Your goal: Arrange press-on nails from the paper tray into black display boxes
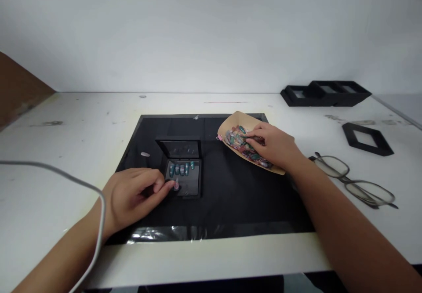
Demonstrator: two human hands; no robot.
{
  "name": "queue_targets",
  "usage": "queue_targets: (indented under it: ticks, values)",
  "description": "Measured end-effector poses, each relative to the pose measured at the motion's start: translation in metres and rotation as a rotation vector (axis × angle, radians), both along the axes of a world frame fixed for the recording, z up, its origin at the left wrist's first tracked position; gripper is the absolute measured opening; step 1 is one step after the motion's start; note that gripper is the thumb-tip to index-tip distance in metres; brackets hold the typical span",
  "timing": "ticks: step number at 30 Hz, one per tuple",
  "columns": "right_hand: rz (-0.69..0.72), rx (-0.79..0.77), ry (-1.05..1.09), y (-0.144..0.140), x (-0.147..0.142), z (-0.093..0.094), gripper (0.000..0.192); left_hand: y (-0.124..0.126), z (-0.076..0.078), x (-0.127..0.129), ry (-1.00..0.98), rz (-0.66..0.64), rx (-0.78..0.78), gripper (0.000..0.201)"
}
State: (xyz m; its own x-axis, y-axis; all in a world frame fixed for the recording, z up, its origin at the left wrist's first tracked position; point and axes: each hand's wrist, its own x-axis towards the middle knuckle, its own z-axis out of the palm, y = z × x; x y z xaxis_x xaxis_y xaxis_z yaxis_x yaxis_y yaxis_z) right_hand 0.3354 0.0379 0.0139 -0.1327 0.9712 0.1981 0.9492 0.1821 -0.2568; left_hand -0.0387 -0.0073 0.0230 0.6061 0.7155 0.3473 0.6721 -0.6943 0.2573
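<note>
A small black hinged case (pixel 199 183) lies with its lid raised on the black mat. Several teal decorated press-on nails (pixel 182 170) are lined up inside it, and a pinkish press-on nail (pixel 176 185) sits nearer me. My left hand (pixel 133 196) rests beside the case, its fingers curled and its thumb tip touching the pinkish nail; what the curled fingers hold, if anything, is hidden. Over a brown paper tray (pixel 235 119) heaped with mixed press-on nails (pixel 235 138), my right hand (pixel 272 146) pinches at a teal nail among the others.
The black mat (pixel 224 209) is covered in clear film on a white table. Eyeglasses (pixel 352 181), a black angular frame (pixel 367 139) and black compartment trays (pixel 326 93) lie on the right. A grey cable (pixel 102 214) crosses my left forearm. A white wall stands behind.
</note>
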Motion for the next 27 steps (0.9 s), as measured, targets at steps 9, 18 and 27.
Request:
queue_targets:
  ticks: [9,18,27]
  values:
    - [0.081,0.018,0.139,-0.001,0.013,0.0,0.016,-0.003,0.001,-0.001,0.004,0.014,-0.029,0.036]
    - [0.085,-0.002,0.227,-0.001,0.023,0.001,0.02,0.0,0.0,-0.001,-0.011,-0.006,0.003,0.037]
    - [-0.135,-0.162,-0.171,0.003,-0.004,0.009,0.052,-0.001,-0.003,-0.002,0.007,-0.036,-0.01,0.037]
